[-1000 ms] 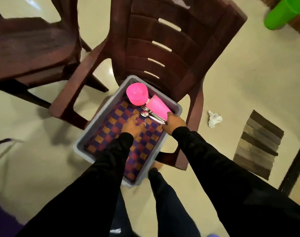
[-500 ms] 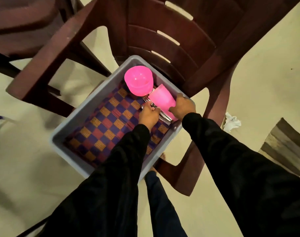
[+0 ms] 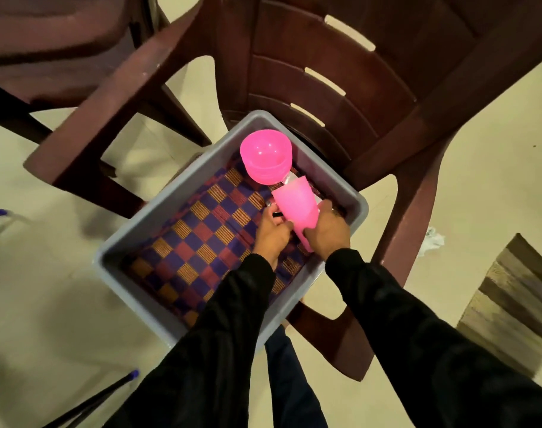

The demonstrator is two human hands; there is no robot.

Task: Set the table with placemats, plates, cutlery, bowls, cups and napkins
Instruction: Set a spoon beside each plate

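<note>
The right hand [image 3: 326, 228] grips the pink cup [image 3: 297, 208] in the grey tub [image 3: 353, 199]; the left hand [image 3: 271, 233] pinches something unclear beside it. Lift the cup straight up, away from the bowls [image 3: 266, 159].

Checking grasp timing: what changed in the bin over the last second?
The right hand moved from the bin's near edge to the pink cup and took a grip on it, tilting it up. The left hand slid from the checked mat toward the cutlery beside the cup; whether it holds any cannot be told. The pink bowls, mat and grey bin stayed put on the chair.
</note>
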